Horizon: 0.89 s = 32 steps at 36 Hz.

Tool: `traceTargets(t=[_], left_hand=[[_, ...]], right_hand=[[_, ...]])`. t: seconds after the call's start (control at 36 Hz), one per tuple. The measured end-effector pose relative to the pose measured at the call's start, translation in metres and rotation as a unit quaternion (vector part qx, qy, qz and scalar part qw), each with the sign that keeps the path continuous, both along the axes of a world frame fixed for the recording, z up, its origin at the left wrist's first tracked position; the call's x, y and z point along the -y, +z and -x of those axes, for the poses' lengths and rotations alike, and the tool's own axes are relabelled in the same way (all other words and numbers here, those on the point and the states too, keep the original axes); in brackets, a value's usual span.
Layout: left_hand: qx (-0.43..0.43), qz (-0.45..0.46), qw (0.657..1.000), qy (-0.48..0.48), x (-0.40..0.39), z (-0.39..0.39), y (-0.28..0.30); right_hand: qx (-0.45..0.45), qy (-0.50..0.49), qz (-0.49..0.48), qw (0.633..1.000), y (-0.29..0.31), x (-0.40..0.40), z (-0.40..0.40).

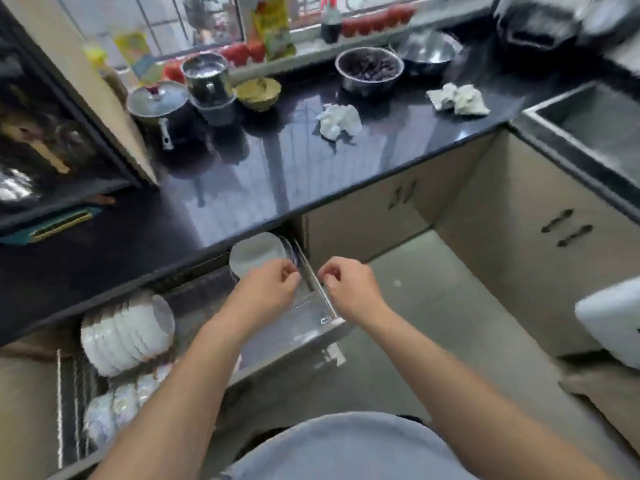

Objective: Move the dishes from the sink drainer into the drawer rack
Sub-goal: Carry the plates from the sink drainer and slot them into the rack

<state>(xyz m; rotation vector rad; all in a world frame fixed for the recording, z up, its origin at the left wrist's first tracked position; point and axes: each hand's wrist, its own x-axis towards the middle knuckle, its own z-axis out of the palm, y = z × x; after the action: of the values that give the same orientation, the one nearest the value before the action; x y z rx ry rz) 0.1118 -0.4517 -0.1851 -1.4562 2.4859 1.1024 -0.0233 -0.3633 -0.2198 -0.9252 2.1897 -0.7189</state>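
Observation:
The drawer rack (pixel 313 277) is pulled out under the black counter. A white plate (pixel 254 252) stands upright at its back right, with a clear dish (pixel 291 249) just behind it. My left hand (pixel 273 289) is over the rack, its fingers curled at the plate's lower rim. My right hand (pixel 348 287) hovers beside the drawer's right rail with curled fingers and nothing visible in it. A row of white bowls (pixel 128 334) stands on edge at the rack's left. More pale dishes (pixel 117 407) lie in front of it. The sink drainer is out of view.
The black counter (pixel 263 174) carries a lidded pot (pixel 159 103), steel bowls (pixel 369 69) and crumpled cloths (pixel 339 121). A steel sink (pixel 595 133) sits at the right. Beige cabinet doors (pixel 533 237) enclose the floor corner (pixel 433 306).

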Motion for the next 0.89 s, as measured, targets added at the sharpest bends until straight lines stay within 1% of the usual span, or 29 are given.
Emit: traceTargets(t=[0.06,0.11,0.17,0.19,0.22,0.31,0.36,0.44,0.5,0.56,0.67,0.78,0.89], left_hand=[[-0.006,0.010,0.999,-0.032,-0.024,0.051,0.006],[-0.021,0.029,0.996,-0.082,-0.063,0.119,0.010],[-0.032,0.028,0.994,-0.105,-0.083,0.154,0.014],[-0.045,0.027,0.990,-0.128,-0.102,0.184,0.017],[-0.047,0.025,0.989,-0.136,-0.112,0.195,0.018],[-0.064,0.016,0.977,-0.202,-0.163,0.274,0.030],[-0.075,0.011,0.968,-0.238,-0.186,0.315,0.037],[-0.082,0.003,0.958,-0.274,-0.211,0.369,0.038],[-0.076,-0.001,0.955,-0.288,-0.218,0.394,0.035],[-0.062,-0.005,0.949,-0.310,-0.229,0.429,0.024],[-0.064,-0.013,0.937,-0.344,-0.246,0.496,0.013],[-0.085,-0.021,0.926,-0.368,-0.258,0.570,0.004],[-0.092,-0.047,0.918,-0.383,-0.266,0.628,0.002]], right_hand=[[-0.002,-0.035,0.001,0.999,0.007,-0.034,0.042],[-0.014,-0.071,-0.001,0.997,0.015,-0.086,0.107],[-0.031,-0.096,0.003,0.995,0.023,-0.116,0.150],[-0.048,-0.128,0.003,0.991,0.032,-0.144,0.183],[-0.056,-0.150,0.004,0.987,0.038,-0.158,0.202],[-0.065,-0.268,0.026,0.961,0.069,-0.239,0.285],[-0.081,-0.316,0.035,0.945,0.086,-0.285,0.326],[-0.093,-0.364,0.041,0.926,0.094,-0.343,0.367],[-0.089,-0.376,0.033,0.922,0.088,-0.366,0.382],[-0.066,-0.392,0.014,0.918,0.074,-0.390,0.399],[-0.032,-0.408,-0.007,0.912,0.059,-0.413,0.429],[-0.036,-0.407,-0.001,0.913,0.059,-0.419,0.487],[-0.039,-0.425,0.014,0.904,0.068,-0.428,0.539]])
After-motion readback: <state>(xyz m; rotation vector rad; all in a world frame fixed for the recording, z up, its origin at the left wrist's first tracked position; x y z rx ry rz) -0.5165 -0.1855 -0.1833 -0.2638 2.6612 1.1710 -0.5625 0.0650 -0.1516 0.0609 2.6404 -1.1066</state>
